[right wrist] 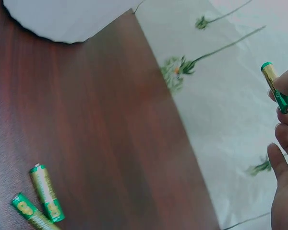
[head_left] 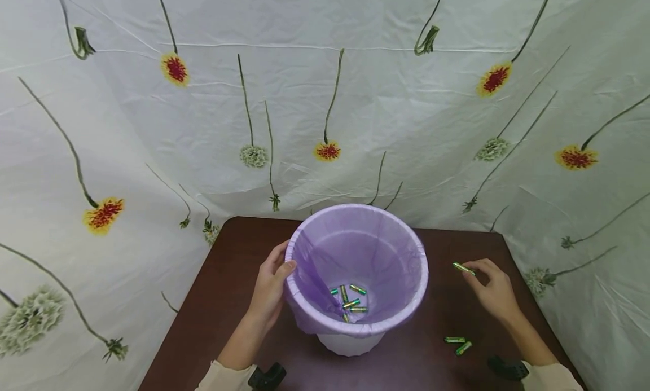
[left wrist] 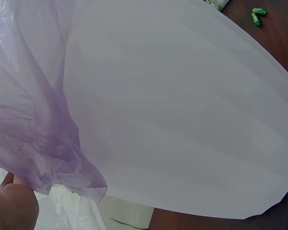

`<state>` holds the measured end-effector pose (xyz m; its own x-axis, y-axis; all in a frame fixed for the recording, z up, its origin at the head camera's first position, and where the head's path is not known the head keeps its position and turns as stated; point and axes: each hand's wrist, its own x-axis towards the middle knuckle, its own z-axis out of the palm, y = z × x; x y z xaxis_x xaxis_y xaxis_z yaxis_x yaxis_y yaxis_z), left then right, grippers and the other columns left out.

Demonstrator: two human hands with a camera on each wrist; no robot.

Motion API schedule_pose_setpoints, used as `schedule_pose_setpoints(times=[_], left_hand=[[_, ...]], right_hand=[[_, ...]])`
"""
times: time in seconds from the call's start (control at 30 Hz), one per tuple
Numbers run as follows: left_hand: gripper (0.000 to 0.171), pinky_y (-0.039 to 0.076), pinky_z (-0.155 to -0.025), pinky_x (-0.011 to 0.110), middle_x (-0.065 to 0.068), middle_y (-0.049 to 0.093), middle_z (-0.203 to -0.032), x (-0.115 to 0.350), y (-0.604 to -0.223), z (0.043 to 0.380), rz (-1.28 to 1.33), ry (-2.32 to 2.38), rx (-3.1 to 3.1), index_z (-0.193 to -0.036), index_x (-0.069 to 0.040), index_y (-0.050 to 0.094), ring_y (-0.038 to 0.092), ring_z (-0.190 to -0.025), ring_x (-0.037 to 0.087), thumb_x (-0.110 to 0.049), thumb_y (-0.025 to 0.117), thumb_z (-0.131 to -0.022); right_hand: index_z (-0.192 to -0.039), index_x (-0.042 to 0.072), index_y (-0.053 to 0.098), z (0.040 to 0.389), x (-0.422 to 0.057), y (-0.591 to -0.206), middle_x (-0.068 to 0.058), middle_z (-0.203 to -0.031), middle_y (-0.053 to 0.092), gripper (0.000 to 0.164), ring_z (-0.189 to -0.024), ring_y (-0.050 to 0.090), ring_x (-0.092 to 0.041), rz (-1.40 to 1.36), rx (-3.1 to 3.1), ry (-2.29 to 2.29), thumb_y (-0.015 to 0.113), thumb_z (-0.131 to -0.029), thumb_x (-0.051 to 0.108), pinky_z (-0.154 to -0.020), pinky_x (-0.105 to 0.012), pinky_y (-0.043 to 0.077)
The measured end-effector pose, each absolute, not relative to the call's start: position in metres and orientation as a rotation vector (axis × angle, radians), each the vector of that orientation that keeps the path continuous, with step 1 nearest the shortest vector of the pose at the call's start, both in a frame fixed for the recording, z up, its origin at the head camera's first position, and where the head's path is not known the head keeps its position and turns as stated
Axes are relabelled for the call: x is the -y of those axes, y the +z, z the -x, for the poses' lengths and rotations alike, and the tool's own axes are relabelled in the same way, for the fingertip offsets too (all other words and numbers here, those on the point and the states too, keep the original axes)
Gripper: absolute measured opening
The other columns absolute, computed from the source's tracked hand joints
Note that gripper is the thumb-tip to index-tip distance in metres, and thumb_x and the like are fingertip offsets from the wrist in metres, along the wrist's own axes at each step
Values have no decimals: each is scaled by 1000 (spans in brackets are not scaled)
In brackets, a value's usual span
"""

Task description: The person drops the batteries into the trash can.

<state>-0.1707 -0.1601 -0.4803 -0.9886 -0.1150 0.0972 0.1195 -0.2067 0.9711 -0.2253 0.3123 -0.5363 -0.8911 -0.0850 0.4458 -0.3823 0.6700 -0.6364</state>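
Observation:
A white trash bin (head_left: 350,344) with a purple liner bag (head_left: 391,255) folded over its rim stands on the dark wooden table. My left hand (head_left: 269,286) grips the bin's left rim, thumb on top over the liner. Several green-and-gold batteries (head_left: 351,303) lie at the bottom inside. To the right of the bin, my right hand (head_left: 490,286) pinches one battery (right wrist: 277,88) between thumb and fingers, above the table. Two more batteries (right wrist: 46,192) lie close together on the table, nearer to me than the right hand.
The brown tabletop (head_left: 244,238) runs back to a white flower-printed cloth (head_left: 294,97) hanging behind and at both sides. A black strap device (head_left: 267,376) sits on the left wrist, and a similar one (head_left: 508,368) on the right.

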Motion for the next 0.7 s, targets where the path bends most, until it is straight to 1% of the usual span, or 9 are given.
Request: schedule_pose_setpoints(times=[0.17, 0.27, 0.43, 0.53, 0.63, 0.7], left_hand=[[47, 53, -91, 30, 23, 57, -138, 160, -478, 170, 22, -2327, 1874, -144, 4, 52, 62, -110, 24, -1, 54, -96], [47, 53, -91, 30, 25, 56, -139, 160, -478, 170, 31, -2328, 1872, -143, 6, 51, 61, -110, 23, 0, 54, -97], [47, 53, -91, 30, 25, 56, -139, 160, -479, 170, 37, -2328, 1869, -143, 6, 51, 62, -111, 23, -1, 54, -96], [47, 53, -91, 30, 24, 57, -139, 160, -479, 170, 43, -2317, 1874, -143, 5, 51, 62, -110, 23, 0, 54, -97], [47, 53, -90, 30, 24, 57, -138, 160, -480, 170, 44, -2315, 1876, -143, 5, 51, 62, -110, 23, -1, 54, -96], [48, 53, -90, 30, 23, 57, -138, 161, -480, 170, 40, -2320, 1873, -143, 5, 51, 62, -110, 23, -1, 54, -96]], right_hand=[[-106, 2, 75, 230, -305, -519, -7, -102, 66, 14, -100, 56, -5, -406, 2482, 1076, 74, -93, -1, -86, -30, 41], [-105, 2, 75, 234, -302, -510, -6, -100, 67, 14, -99, 56, -4, -438, 2456, 1075, 75, -91, -2, -86, -27, 40], [-102, 1, 76, 240, -294, -494, -5, -98, 67, 14, -97, 57, -2, -495, 2415, 1079, 75, -89, -4, -85, -22, 39], [-102, 2, 76, 242, -288, -482, -5, -98, 67, 13, -98, 56, -4, -514, 2407, 1081, 75, -90, -4, -85, -24, 40], [-102, 3, 77, 243, -282, -468, -4, -98, 68, 14, -99, 56, -6, -539, 2403, 1073, 75, -90, -3, -86, -29, 40], [-102, 4, 77, 245, -277, -459, -4, -98, 68, 15, -98, 57, -7, -574, 2395, 1067, 75, -89, -4, -85, -30, 40]])
